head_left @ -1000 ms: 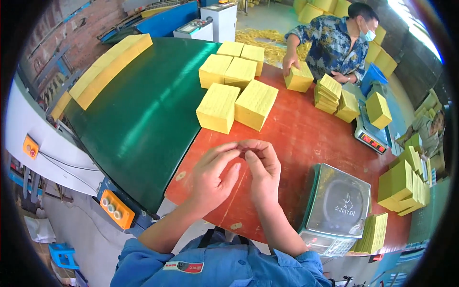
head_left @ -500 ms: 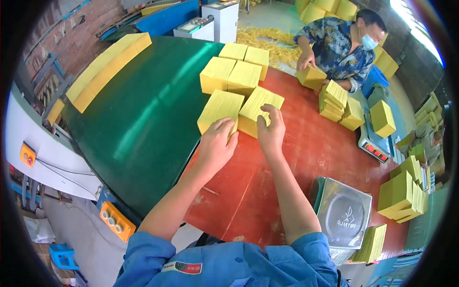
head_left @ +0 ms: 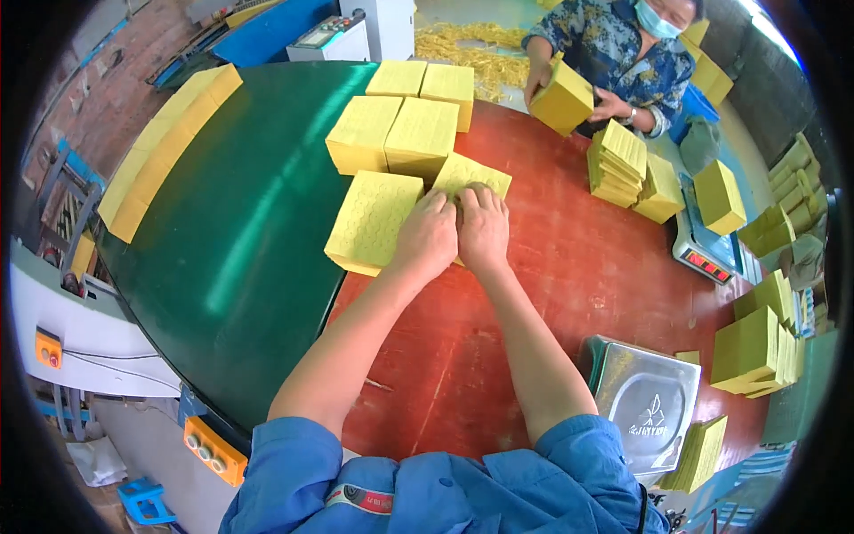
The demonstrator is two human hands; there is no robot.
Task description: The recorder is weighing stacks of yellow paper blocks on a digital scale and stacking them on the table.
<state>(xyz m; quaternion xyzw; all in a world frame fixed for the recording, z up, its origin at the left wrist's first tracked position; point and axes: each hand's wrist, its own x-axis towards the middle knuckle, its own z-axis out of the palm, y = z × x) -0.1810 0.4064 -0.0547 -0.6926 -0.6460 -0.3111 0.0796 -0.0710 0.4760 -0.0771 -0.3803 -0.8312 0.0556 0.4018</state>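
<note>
Yellow paper stack [head_left: 476,171] is positioned on the red table [head_left: 569,249] straight ahead, its near edge overlapped by left hand [head_left: 429,236] and right hand [head_left: 483,230], side by side, equally near; clamping cannot be determined.

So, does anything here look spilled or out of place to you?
Yes. Yellow scraps lie strewn on the floor beyond the red table, perhaps spilled or discarded. Near the other worker, one yellow stack has uneven, skewed layers, unlike the neat blocks by the person's hands.
</note>
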